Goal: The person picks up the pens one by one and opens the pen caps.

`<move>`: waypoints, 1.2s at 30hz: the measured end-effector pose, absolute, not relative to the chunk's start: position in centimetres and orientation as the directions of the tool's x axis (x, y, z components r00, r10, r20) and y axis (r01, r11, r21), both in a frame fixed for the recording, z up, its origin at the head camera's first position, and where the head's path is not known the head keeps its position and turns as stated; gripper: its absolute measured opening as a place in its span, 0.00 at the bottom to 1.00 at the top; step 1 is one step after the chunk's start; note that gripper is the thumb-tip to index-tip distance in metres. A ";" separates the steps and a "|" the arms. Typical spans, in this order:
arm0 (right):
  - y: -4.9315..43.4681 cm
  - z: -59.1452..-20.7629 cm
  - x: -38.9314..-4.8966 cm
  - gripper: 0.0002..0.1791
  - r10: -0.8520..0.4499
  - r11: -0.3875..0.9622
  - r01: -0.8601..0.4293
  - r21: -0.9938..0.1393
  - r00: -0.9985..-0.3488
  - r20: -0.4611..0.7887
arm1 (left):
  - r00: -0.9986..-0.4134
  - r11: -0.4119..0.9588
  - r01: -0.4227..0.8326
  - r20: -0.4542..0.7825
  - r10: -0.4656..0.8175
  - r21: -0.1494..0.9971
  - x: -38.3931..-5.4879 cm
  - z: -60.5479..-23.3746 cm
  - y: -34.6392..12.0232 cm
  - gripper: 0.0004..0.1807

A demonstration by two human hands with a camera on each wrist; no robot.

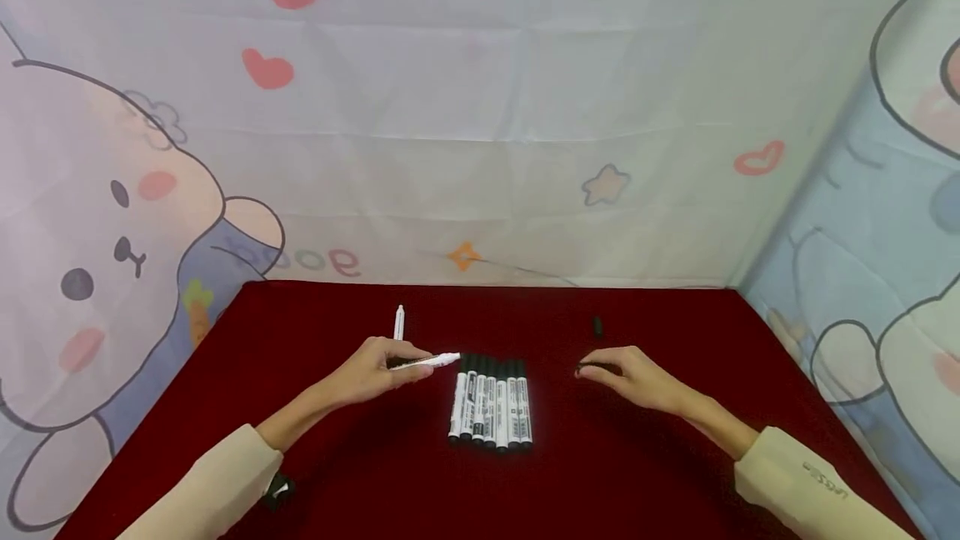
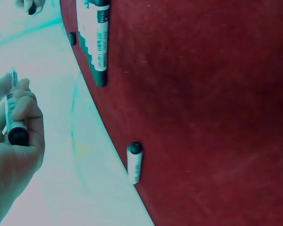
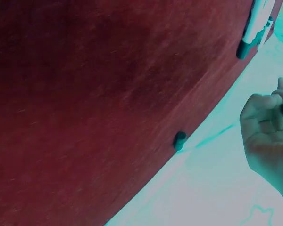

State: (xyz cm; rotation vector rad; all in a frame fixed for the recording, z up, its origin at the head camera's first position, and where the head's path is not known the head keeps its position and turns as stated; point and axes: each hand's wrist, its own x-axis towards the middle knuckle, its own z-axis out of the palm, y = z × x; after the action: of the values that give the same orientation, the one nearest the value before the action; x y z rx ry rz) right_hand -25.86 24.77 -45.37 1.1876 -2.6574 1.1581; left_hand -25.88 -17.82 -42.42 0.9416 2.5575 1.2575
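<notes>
My left hand [image 1: 382, 369] grips an uncapped white marker [image 1: 442, 360], its tip pointing right toward the row. In the left wrist view the black end of that marker [image 2: 18, 136] faces the camera. Between the hands a row of capped white markers [image 1: 491, 411] lies side by side, black caps away from me. To the right of the row, my right hand [image 1: 630, 375] pinches a small black marker cap [image 1: 611, 368], mostly covered by the fingers. Beyond the left hand lies another uncapped marker [image 1: 399, 322]. A loose black cap [image 1: 597, 326] rests beyond the right hand.
Everything lies on a dark red tablecloth [image 1: 600, 473]. A pale curtain with cartoon prints [image 1: 450, 107] hangs along the table's far edge and down the right side. Beside the left sleeve a small black object [image 1: 279, 490] is partly hidden.
</notes>
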 end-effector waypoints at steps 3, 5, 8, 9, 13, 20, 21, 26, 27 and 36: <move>24.3 -45.5 -26.1 0.10 -0.664 0.418 -0.663 -0.621 -0.689 0.289 | -0.757 0.440 0.545 0.193 0.624 0.714 -25.8 -42.4 -17.7 0.16; 24.0 -45.6 -26.1 0.11 -0.667 0.411 -0.658 -0.631 -0.688 0.284 | -0.741 0.425 0.562 0.205 0.639 0.710 -25.8 -42.7 -17.5 0.17; 23.8 -45.8 -25.9 0.11 -0.659 0.427 -0.653 -0.626 -0.698 0.279 | -0.750 0.412 0.548 0.210 0.628 0.728 -25.7 -43.0 -17.1 0.18; 23.8 -45.8 -25.8 0.11 -0.661 0.428 -0.655 -0.623 -0.697 0.279 | -0.759 0.412 0.541 0.214 0.616 0.734 -25.7 -43.1 -17.0 0.18; 23.6 -45.9 -25.6 0.13 -0.681 0.429 -0.650 -0.627 -0.689 0.248 | -0.800 0.439 0.513 0.226 0.556 0.737 -25.8 -43.1 -16.9 0.16; 23.3 -45.9 -25.5 0.14 -0.696 0.437 -0.640 -0.633 -0.686 0.213 | -0.833 0.502 0.500 0.233 0.502 0.705 -25.7 -43.2 -17.5 0.16; 23.3 -46.0 -25.5 0.14 -0.696 0.434 -0.641 -0.633 -0.685 0.216 | -0.838 0.505 0.494 0.231 0.495 0.708 -25.7 -43.2 -17.6 0.16; 23.3 -46.4 -25.5 0.13 -0.692 0.426 -0.650 -0.630 -0.682 0.236 | -0.863 0.490 0.444 0.212 0.458 0.750 -26.1 -43.5 -17.9 0.17; 23.3 -46.5 -25.5 0.13 -0.691 0.424 -0.652 -0.628 -0.682 0.241 | -0.870 0.484 0.430 0.206 0.448 0.762 -26.3 -43.5 -18.0 0.18; 23.2 -46.2 -25.4 0.14 -0.691 0.408 -0.664 -0.626 -0.673 0.264 | -0.944 0.512 0.292 0.156 0.292 0.808 -28.6 -43.6 -19.2 0.23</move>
State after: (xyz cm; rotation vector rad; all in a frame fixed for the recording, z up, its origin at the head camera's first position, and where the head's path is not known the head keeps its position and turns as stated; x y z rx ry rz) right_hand -25.40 23.24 -46.18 1.2840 -2.6668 1.1576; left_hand -28.58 -19.19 -43.59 0.5268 2.7314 1.4595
